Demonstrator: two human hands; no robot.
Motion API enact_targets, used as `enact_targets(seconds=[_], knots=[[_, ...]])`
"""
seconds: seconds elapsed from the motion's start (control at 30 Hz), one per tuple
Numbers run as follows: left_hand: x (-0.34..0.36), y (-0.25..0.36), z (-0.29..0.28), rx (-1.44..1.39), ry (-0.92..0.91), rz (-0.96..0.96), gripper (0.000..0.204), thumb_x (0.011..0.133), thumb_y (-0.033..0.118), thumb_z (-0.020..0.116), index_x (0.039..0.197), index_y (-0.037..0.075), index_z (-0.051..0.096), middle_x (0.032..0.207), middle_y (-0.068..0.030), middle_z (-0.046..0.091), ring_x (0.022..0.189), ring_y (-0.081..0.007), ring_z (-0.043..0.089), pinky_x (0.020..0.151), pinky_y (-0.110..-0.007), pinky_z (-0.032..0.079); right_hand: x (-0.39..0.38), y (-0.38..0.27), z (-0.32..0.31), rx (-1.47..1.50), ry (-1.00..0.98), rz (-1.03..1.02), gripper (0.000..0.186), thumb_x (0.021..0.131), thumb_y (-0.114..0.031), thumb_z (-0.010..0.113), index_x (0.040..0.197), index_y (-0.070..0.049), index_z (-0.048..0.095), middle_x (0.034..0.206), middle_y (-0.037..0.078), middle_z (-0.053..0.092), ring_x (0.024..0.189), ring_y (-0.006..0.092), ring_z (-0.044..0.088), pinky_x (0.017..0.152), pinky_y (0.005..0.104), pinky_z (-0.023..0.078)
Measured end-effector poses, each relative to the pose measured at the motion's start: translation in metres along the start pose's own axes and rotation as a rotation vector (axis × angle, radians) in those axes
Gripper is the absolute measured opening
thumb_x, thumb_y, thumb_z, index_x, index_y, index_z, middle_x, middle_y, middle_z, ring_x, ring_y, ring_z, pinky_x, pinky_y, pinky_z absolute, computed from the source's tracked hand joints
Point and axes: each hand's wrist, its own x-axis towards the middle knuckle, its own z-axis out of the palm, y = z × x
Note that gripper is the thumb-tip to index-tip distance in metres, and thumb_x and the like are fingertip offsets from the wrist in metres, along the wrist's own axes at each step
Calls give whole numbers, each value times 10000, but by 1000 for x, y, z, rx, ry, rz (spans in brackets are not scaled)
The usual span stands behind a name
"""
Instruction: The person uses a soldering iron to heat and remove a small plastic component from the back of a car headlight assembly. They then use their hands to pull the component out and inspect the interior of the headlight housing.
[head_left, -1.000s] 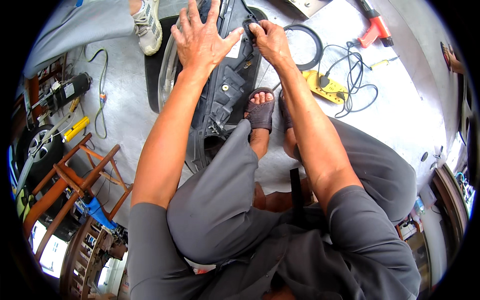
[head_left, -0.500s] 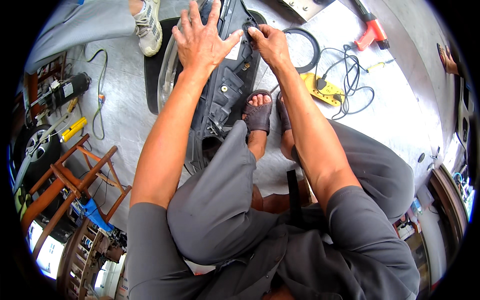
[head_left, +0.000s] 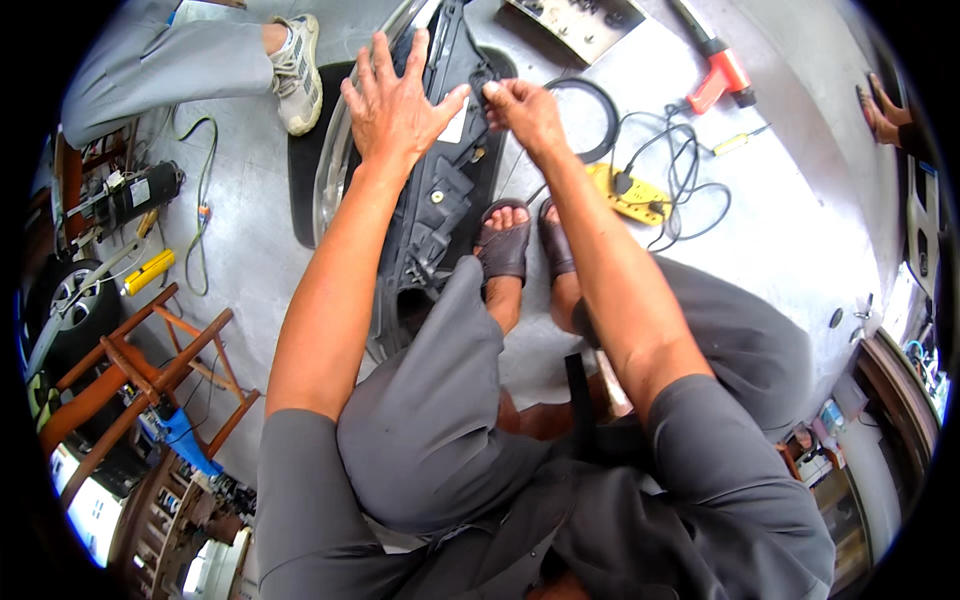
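A car headlight unit (head_left: 415, 225), its black housing turned up, lies lengthwise on the floor before me. My left hand (head_left: 395, 115) rests over its far part with fingers spread, holding nothing. At the housing's right side, my right hand (head_left: 527, 115) is closed in a pinch beside a small dark round fitting. Whatever lies between those fingertips is too small to make out. Beneath the headlight is a dark mat (head_left: 305, 180).
Right of the headlight lie a black ring (head_left: 612, 115), a yellow power strip (head_left: 640, 200) with tangled cords, and a red pistol-grip tool (head_left: 722, 78). A metal box (head_left: 590, 30) stands beyond. Another person's shoe (head_left: 298, 85) is at upper left, above a wooden frame (head_left: 150, 375).
The whole view has shifted slightly. My right fingertips have moved a little toward me along the headlight's edge. My left hand stays spread over the housing.
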Motion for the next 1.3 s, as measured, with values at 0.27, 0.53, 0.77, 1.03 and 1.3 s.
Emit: enact_targets(seconds=[0.27,0.53,0.77,1.03,1.3], knots=[[3,0,-1,-7,-90,-24,915,850,701,614,1603,309,271,1638,-220,233,1500,-438,236,1167,-630,232,-65,34,-29,-222,9,95,240,953,-207,634,932,24,693,713,58,677,598,125,631,559,286,524],[-39,-11,-81,-472,-108,-34,751,897,415,696,1489,25,446,1539,-279,390,1416,-415,397,1133,-469,360,-146,73,-54,-444,-155,254,301,994,-286,644,915,0,697,724,35,677,625,111,633,560,280,524],[-154,7,-208,-1149,-595,-227,531,1036,382,552,1367,-34,565,1318,-174,646,1140,-265,650,979,-347,518,-162,51,-68,-626,-186,133,324,980,-305,646,891,-2,717,721,60,688,608,137,645,529,298,528],[-297,24,-241,-1940,-116,-669,640,1095,457,265,1415,-50,488,1403,-183,561,1269,-241,553,1110,-369,416,-226,-11,-37,-773,-365,-209,318,848,-316,668,918,-14,737,797,174,719,793,327,705,737,420,538],[-331,102,-335,-587,232,-181,604,973,293,622,1461,-20,452,1471,-207,496,1401,-378,426,1148,-469,341,-340,-244,-54,-895,-789,-442,323,945,-287,681,1148,-35,676,1020,151,728,955,305,692,849,401,538]])
